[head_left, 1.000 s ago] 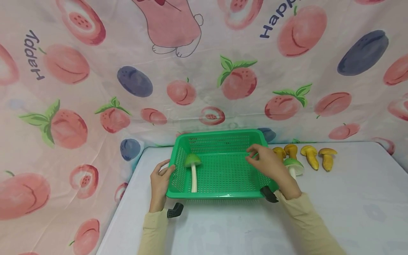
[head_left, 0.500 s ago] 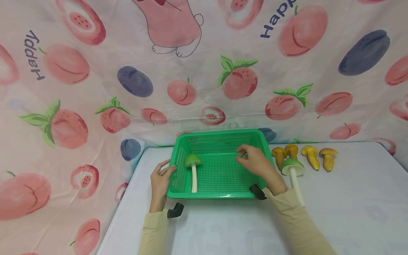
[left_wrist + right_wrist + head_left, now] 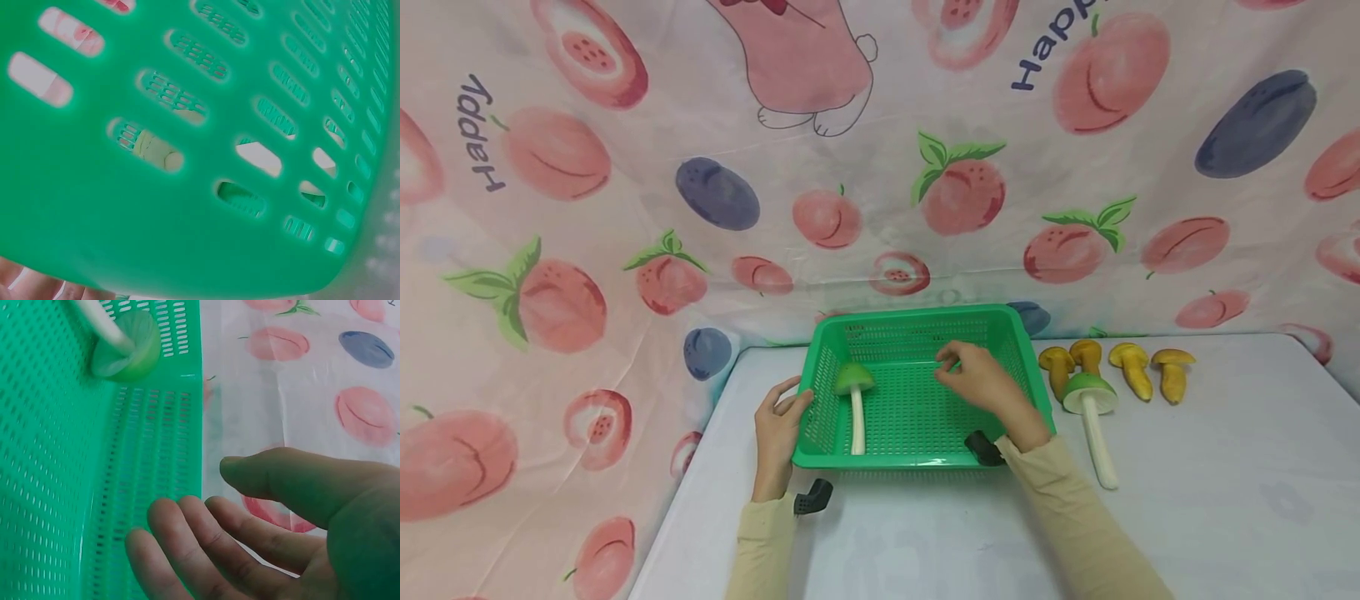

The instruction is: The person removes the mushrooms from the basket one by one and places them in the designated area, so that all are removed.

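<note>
My left hand (image 3: 777, 429) holds the left side of a green plastic basket (image 3: 910, 460), with the thumb at its rim. In the left wrist view the perforated basket wall (image 3: 156, 231) fills most of the picture, and fingertips (image 3: 37, 287) show at the lower left corner. Over the right part of the basket hovers my right hand (image 3: 981, 385), fingers loosely bent and nothing between them; the right wrist view shows the thumb apart from the fingertips (image 3: 165, 515). Inside, along the left wall, lies a green-capped mushroom (image 3: 857, 417) with a long white stem.
Right of the basket, another green-capped mushroom (image 3: 1097, 437) lies on the white table (image 3: 1225, 483). Several yellow-brown mushrooms (image 3: 1131, 371) lie behind and beside it. A fruit-printed cloth (image 3: 895, 167) hangs behind the table and at the left.
My right hand has moved left, from the basket's right side farther over its inside, uncovering the mushrooms at the right. The left hand and the basket stay in place.
</note>
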Demonstrator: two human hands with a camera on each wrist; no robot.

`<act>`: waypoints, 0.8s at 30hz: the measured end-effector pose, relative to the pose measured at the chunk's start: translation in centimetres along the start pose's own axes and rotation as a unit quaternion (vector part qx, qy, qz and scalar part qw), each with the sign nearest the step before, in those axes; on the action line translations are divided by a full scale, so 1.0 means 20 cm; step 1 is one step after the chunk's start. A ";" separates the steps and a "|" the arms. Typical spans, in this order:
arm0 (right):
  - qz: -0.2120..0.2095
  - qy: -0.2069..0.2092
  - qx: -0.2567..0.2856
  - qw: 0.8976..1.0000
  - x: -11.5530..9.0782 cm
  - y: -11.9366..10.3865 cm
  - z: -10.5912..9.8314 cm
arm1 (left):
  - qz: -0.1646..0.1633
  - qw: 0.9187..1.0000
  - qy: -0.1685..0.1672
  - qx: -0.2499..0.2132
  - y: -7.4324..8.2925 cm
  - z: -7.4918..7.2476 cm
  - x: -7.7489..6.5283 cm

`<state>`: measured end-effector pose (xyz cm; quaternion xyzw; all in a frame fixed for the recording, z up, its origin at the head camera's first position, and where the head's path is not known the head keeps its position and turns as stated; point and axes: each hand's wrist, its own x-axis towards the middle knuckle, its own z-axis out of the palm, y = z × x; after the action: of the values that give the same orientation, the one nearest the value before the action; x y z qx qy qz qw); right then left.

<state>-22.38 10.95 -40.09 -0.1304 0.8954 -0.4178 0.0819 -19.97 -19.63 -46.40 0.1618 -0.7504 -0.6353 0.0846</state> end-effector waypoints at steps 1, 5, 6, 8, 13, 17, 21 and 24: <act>0.002 -0.001 0.001 1.000 0.01 0.00 0.01 | 0.001 1.000 0.000 0.001 0.00 0.00 0.00; -0.002 -0.009 0.002 1.000 0.03 -0.01 0.04 | 0.006 1.000 0.000 0.003 0.00 0.00 0.00; -0.002 -0.011 0.003 1.000 0.04 -0.01 0.04 | 0.006 1.000 0.000 0.003 0.00 0.00 0.00; -0.002 -0.014 0.008 1.000 0.05 -0.02 0.06 | 0.005 1.000 0.001 0.001 0.00 0.00 0.00; -0.014 -0.018 0.018 1.000 0.06 -0.05 0.08 | 0.003 1.000 0.001 0.002 0.01 0.00 -0.01; -0.014 -0.030 0.022 0.999 0.07 -0.07 0.09 | 0.003 1.000 0.001 0.001 0.01 0.00 -0.01; -0.001 -0.039 0.018 0.999 0.11 -0.07 0.12 | 0.003 1.000 0.001 -0.001 0.01 0.00 -0.01; 0.000 -0.042 0.011 0.999 0.13 -0.07 0.14 | 0.003 1.000 0.001 -0.001 0.01 0.00 -0.01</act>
<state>-23.85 7.19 -40.89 -0.1469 0.8866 -0.4215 0.1212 -19.86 -19.59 -46.25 0.1601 -0.7500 -0.6359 0.0872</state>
